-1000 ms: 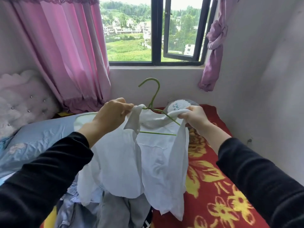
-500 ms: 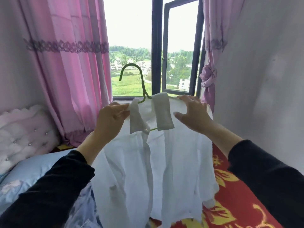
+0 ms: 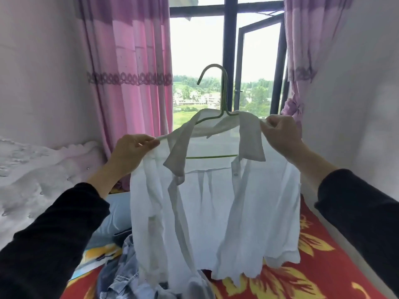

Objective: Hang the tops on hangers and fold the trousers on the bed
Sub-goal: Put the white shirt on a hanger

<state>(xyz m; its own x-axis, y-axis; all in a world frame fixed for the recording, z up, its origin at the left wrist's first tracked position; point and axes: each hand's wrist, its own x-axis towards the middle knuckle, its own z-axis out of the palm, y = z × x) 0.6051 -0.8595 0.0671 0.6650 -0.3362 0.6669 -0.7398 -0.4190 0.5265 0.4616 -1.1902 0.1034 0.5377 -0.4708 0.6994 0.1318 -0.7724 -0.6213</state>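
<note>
My left hand point(image 3: 131, 147) and right hand point(image 3: 280, 132) pinch the white shirt point(image 3: 216, 201) shoulders on the green wire hanger point(image 3: 223, 98), above the bed point(image 3: 323, 266).

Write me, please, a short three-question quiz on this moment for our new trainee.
1. True or false: the white shirt hangs on the wire hanger, held up in the air.
2. What do the left hand and the right hand pinch?
A) the hanger's hook
B) the shirt's top, either side of the collar
C) the shirt's hem
3. Fill in: the crumpled blue garment on the bed is made of ____.
Key: 1 true; 2 B; 3 denim.
</note>
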